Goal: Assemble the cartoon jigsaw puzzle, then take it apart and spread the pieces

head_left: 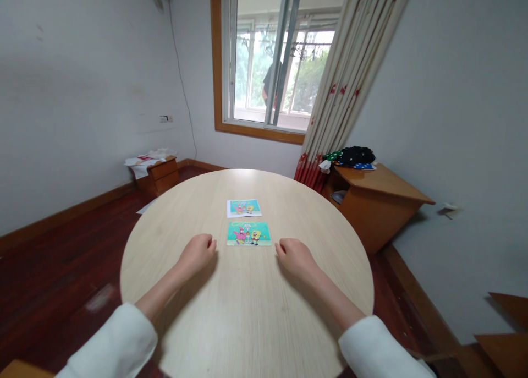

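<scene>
A flat cartoon picture (249,234) lies on the round table between my two hands. It shows a pink starfish and a yellow sponge figure on a teal ground. Just beyond it is a smaller paper print (244,208) with a similar picture and a white margin. My left hand (199,251) rests on the tabletop left of the nearer picture, fingers curled in and apart from it. To the right, close to that picture's edge, my right hand (293,255) lies with its fingers curled as well. Nothing shows in either hand.
The pale round table (247,323) fills the middle. Behind it stand a small wooden cabinet (164,175) with papers on top, at left, and a wooden desk (383,188) with dark cloth items, at right. A curtain (334,92) hangs beside the window (272,64).
</scene>
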`<state>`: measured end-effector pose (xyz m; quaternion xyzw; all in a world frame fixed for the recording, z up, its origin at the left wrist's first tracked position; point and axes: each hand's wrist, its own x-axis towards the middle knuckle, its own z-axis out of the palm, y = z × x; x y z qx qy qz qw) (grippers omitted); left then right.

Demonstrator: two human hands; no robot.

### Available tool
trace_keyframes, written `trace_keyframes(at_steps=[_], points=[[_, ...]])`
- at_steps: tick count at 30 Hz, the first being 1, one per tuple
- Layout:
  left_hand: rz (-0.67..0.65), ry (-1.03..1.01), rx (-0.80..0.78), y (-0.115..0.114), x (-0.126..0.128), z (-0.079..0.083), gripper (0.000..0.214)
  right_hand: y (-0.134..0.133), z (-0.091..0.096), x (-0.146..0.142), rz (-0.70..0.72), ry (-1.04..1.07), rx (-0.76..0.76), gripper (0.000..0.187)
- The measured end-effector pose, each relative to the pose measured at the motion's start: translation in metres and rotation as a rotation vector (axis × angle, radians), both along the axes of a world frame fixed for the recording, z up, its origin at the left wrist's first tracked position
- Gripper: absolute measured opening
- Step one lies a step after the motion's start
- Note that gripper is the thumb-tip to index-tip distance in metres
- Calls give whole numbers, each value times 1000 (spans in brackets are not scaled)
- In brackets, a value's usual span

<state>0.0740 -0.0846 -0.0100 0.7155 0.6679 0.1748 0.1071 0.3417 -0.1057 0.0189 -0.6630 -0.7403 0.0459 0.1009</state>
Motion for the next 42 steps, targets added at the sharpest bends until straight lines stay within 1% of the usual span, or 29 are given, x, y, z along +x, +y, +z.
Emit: trace_keyframes(at_steps=[4, 7, 12, 14, 16, 18, 20, 22, 24, 26, 28, 31, 34, 39, 42], points=[[8, -123, 30, 23, -6, 0, 33, 23, -1, 1, -9, 60, 67, 35], [19, -161, 12, 39, -7, -3, 31, 44, -3, -1, 12, 107, 93, 35], [-11, -98, -25, 67, -11, -14, 24, 82, -3, -14, 138, 79, 93, 31], [-13, -56, -21, 78, -13, -15, 23, 97, -3, -22, 199, 45, 88, 29], [-19, -13, 13, 88, -11, -13, 25, 113, -5, -31, 272, 6, 66, 35], [-58, 31, 65, 96, -7, -9, 29, 127, -8, -38, 331, -40, 26, 43], [-146, 83, 109, 102, 1, -4, 34, 140, -13, -44, 334, -87, -37, 48], [-236, 151, 110, 107, 10, 0, 39, 149, -18, -48, 329, -106, -111, 51], [-287, 214, 43, 112, 18, 1, 45, 154, -23, -49, 315, -113, -171, 53], [-307, 248, -54, 117, 25, 0, 50, 156, -28, -49, 312, -125, -212, 55], [-323, 260, -112, 120, 27, -2, 52, 155, -32, -48, 331, -138, -241, 58], [-357, 273, -110, 122, 27, -6, 50, 151, -35, -43, 358, -145, -247, 59], [-386, 284, -87, 119, 24, -7, 48, 145, -35, -40, 365, -157, -250, 58], [-401, 294, -123, 113, 24, -1, 48, 139, -28, -40, 367, -167, -262, 58], [-402, 280, -117, 110, 27, 3, 48, 138, -22, -42, 363, -179, -270, 56]])
